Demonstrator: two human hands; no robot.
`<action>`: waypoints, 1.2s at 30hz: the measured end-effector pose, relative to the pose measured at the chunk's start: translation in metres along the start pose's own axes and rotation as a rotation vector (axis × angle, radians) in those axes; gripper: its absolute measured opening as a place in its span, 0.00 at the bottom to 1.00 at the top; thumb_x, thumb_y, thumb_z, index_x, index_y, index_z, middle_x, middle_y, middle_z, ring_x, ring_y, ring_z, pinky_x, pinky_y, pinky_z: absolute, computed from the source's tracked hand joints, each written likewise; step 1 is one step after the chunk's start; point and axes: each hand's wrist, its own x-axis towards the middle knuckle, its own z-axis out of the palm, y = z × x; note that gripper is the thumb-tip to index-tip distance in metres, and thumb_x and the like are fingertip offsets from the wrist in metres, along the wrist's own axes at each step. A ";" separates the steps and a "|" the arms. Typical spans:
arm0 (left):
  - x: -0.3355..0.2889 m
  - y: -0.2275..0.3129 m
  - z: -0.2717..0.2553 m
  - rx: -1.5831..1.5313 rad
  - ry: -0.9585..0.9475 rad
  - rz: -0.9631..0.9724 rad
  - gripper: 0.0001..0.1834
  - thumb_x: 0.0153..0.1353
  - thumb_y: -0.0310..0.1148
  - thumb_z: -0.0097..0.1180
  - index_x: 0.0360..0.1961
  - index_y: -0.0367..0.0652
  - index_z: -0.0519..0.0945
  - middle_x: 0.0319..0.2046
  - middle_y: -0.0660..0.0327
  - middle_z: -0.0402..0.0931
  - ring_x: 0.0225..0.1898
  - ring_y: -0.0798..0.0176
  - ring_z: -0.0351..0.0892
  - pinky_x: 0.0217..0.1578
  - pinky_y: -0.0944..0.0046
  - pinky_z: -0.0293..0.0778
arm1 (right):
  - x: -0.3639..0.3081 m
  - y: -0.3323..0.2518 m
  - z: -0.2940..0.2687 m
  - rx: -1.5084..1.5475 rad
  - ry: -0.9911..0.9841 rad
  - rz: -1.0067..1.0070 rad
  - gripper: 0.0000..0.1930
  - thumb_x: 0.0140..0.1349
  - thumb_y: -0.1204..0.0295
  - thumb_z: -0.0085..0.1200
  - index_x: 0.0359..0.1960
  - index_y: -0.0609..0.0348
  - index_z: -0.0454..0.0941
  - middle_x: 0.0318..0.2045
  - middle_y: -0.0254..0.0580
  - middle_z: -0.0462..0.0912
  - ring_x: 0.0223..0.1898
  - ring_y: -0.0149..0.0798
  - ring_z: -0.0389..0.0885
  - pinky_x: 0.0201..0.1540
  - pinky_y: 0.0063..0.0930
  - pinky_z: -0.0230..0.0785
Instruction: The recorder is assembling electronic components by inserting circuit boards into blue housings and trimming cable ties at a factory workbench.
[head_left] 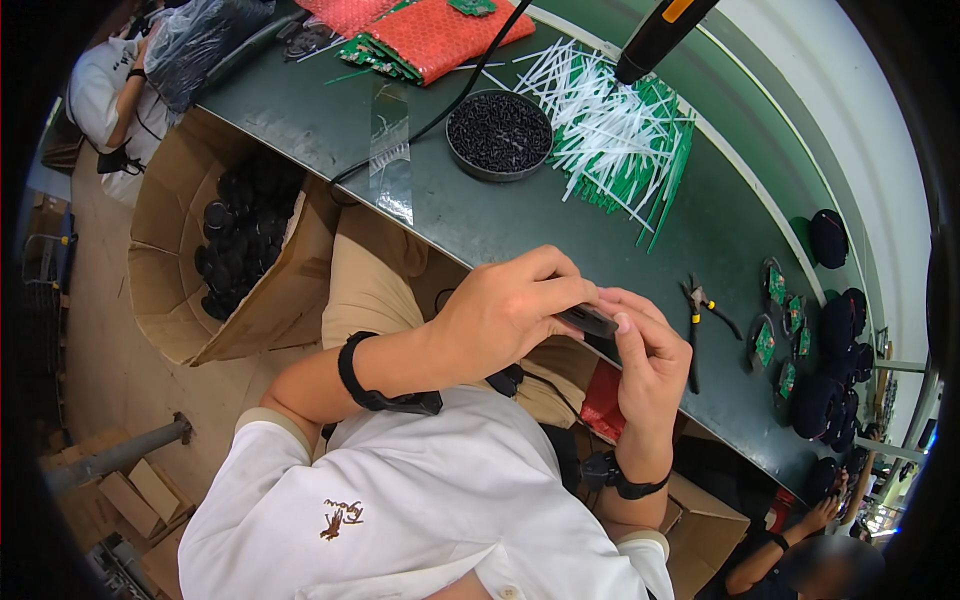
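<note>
Just in front of the bench's near edge, both hands come together around a small dark plastic piece point(588, 320). My left hand point(515, 305) grips it from the left with bent fingers, which cover much of it. From the other side, my right hand point(650, 360) holds it between thumb and fingers. The piece is seen almost edge-on, so its full shape is hidden. To the right, wire cutters point(697, 320) with black and yellow handles lie on the dark green bench point(460, 215).
A round tray of small black parts point(500, 135) stands beside piled white and green strips point(625, 140). A dark rod-shaped tool point(660, 40) hangs above them. Green circuit boards point(765, 340) lie at right. A cardboard box point(165, 255) holds black discs point(240, 235). Other people sit nearby.
</note>
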 end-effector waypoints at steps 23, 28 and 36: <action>-0.001 -0.002 0.002 0.044 0.022 0.027 0.23 0.48 0.13 0.66 0.47 0.41 0.85 0.42 0.53 0.82 0.39 0.49 0.86 0.37 0.58 0.83 | -0.007 0.005 0.006 -0.038 0.067 -0.041 0.09 0.72 0.77 0.57 0.45 0.68 0.88 0.48 0.48 0.88 0.48 0.34 0.83 0.51 0.24 0.73; -0.002 -0.004 0.003 0.064 0.022 0.054 0.22 0.49 0.13 0.65 0.47 0.39 0.85 0.39 0.53 0.82 0.37 0.48 0.86 0.35 0.57 0.82 | -0.004 0.005 0.001 0.029 -0.006 -0.059 0.10 0.71 0.80 0.56 0.49 0.67 0.87 0.51 0.47 0.87 0.49 0.33 0.83 0.50 0.22 0.72; -0.002 -0.005 0.005 0.054 0.032 0.054 0.22 0.49 0.09 0.62 0.46 0.37 0.85 0.45 0.51 0.84 0.43 0.49 0.88 0.43 0.57 0.86 | -0.001 0.001 -0.003 -0.085 -0.049 -0.055 0.10 0.71 0.79 0.56 0.49 0.66 0.88 0.50 0.45 0.87 0.45 0.30 0.82 0.45 0.21 0.72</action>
